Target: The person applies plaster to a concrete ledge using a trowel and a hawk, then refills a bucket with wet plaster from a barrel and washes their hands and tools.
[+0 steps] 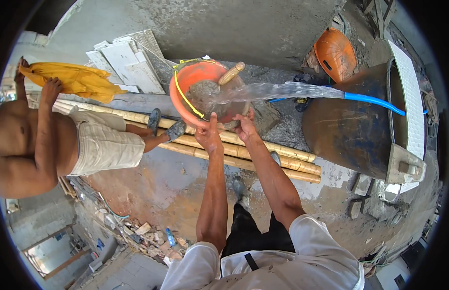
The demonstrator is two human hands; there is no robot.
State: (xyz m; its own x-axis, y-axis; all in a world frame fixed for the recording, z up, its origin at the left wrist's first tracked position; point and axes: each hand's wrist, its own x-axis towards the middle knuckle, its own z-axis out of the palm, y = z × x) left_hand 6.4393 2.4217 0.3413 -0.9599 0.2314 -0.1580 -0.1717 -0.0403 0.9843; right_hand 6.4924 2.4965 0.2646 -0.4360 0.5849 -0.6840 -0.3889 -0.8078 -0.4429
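Observation:
An orange bucket (177, 107) with a yellow handle (189, 100) sits tilted in front of me, wet grey mortar (203, 93) inside it. My left hand (210, 138) is closed on its near rim, one finger pointing up along the side. Slightly to the right, my right hand (245, 125) grips the same rim, its fingertips partly hidden. A wooden tool handle (231, 73) sticks out over the bucket's far right rim; the tool's other end is hidden. From a blue hose (374, 101), a stream of water (287, 90) shoots leftward into the bucket.
The hose lies over a large dark drum (338, 125) at right, with a trowel-like float (405, 166) on its edge. Bamboo poles (234, 151) cross the ground. Another person (55, 130) at left holds a yellow cloth (79, 79). White tile pieces (130, 63) lean at the wall.

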